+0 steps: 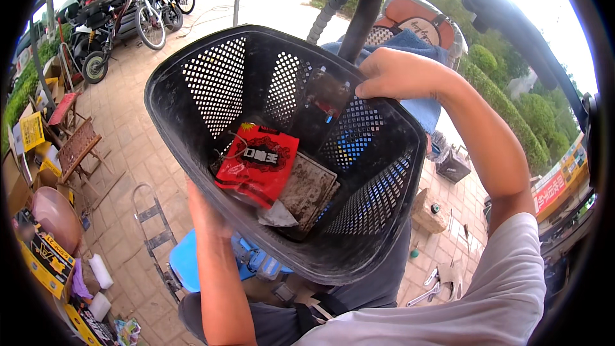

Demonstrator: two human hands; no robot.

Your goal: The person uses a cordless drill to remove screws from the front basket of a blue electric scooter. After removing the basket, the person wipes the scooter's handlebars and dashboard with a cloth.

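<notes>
A black plastic basket (pixel 168 83) with diamond-shaped holes fills the middle of the view, tilted so its inside faces me. My right hand (pixel 394 74) grips its far right rim, thumb over the edge and the other fingers mostly hidden. Against the outside of the near left wall is my left hand (pixel 208 208), its fingers out of sight behind the basket. Inside lie a red printed packet (pixel 256 163), a flat, dirt-stained brown piece (pixel 309 189) and a crumpled grey scrap (pixel 277 214). A dark fitting with bolts (pixel 327 93) shows on the basket's far wall.
Bicycles (pixel 150 25) stand at the far left, with wooden folding stools (pixel 80 147) and cartons (pixel 32 131) nearer. A wrench (pixel 423 295) and a stone block (pixel 430 210) lie on the paving at right. Beyond the basket is a blue cloth (pixel 419 45) by a padded seat.
</notes>
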